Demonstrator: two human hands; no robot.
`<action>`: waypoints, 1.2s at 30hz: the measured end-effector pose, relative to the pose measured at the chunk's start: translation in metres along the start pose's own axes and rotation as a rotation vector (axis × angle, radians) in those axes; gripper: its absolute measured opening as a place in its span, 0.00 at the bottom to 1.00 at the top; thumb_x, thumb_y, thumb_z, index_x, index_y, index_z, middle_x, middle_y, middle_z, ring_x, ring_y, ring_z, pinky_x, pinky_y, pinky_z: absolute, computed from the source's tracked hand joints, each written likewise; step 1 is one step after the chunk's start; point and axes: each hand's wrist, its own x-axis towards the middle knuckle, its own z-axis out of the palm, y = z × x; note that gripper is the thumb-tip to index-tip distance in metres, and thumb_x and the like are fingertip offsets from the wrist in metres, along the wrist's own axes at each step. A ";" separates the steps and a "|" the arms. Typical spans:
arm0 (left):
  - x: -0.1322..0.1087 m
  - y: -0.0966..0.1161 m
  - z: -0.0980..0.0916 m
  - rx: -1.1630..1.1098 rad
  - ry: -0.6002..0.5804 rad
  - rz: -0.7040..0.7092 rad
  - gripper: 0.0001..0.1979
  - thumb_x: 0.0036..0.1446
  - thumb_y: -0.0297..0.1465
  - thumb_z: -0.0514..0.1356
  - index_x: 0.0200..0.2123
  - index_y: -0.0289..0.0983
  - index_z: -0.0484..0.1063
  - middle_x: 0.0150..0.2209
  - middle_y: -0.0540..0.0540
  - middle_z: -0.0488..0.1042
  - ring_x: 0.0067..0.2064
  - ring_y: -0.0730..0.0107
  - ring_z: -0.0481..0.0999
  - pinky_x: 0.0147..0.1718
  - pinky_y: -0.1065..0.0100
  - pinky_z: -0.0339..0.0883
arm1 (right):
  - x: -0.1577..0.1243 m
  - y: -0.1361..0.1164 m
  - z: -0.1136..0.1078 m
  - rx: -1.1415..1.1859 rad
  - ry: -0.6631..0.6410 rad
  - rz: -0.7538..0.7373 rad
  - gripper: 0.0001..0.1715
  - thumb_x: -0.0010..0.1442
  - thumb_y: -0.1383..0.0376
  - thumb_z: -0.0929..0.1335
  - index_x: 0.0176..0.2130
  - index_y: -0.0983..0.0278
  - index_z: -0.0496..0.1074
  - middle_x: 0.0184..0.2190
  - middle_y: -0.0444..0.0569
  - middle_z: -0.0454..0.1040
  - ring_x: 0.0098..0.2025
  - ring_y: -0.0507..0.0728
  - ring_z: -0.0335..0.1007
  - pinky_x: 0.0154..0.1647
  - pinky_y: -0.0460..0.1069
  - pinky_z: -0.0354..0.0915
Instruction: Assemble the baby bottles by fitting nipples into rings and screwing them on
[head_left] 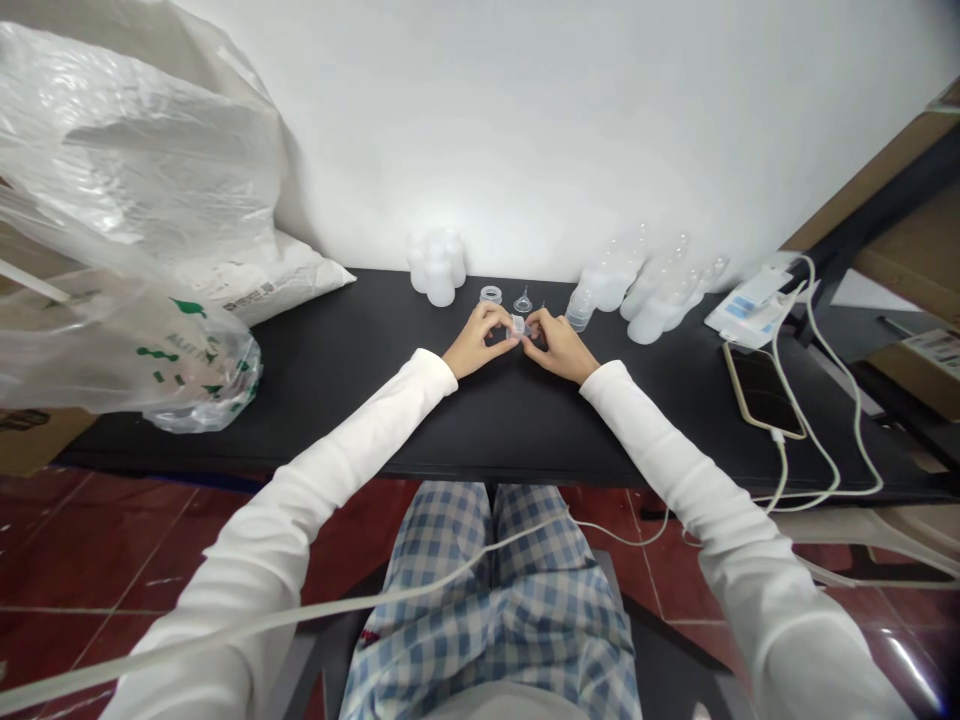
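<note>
Above the black table (450, 400), my left hand (480, 338) and my right hand (559, 345) meet fingertip to fingertip. Both pinch a small translucent plastic piece (517, 327) with a whitish part on it; its exact kind is too small to tell. Just beyond my fingers lie a clear ring-shaped piece (490, 295) and a clear round piece with a thin pointed top (523, 300). A translucent ribbed cup-like piece (580, 308) stands to the right of my right hand.
Clusters of rounded white translucent plastic pieces stand by the wall, one at left (437, 268), others at right (652, 300). Large plastic bags (150, 200) fill the left end. A phone (763, 390) on a white cable and a white-and-blue packet (750, 308) lie at right. Another cable crosses my lap.
</note>
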 end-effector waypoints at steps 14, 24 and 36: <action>0.003 0.004 -0.002 -0.267 -0.135 -0.205 0.28 0.59 0.48 0.65 0.57 0.39 0.68 0.50 0.41 0.75 0.43 0.67 0.75 0.48 0.62 0.69 | -0.001 -0.011 0.003 0.271 0.011 0.079 0.15 0.58 0.64 0.68 0.37 0.57 0.55 0.25 0.36 0.59 0.24 0.49 0.56 0.29 0.47 0.59; 0.004 0.004 0.001 -0.443 -0.086 -0.348 0.25 0.57 0.49 0.66 0.49 0.38 0.70 0.35 0.50 0.72 0.31 0.75 0.69 0.35 0.69 0.66 | 0.000 -0.012 0.012 0.297 0.067 0.107 0.13 0.58 0.62 0.66 0.35 0.57 0.54 0.22 0.36 0.58 0.23 0.49 0.52 0.27 0.47 0.58; 0.003 0.017 0.008 -0.466 -0.049 -0.378 0.28 0.60 0.60 0.56 0.31 0.39 0.65 0.24 0.51 0.67 0.26 0.73 0.64 0.29 0.67 0.61 | -0.001 -0.021 0.011 0.064 0.088 0.003 0.09 0.61 0.65 0.63 0.31 0.58 0.55 0.26 0.42 0.63 0.27 0.52 0.59 0.32 0.48 0.61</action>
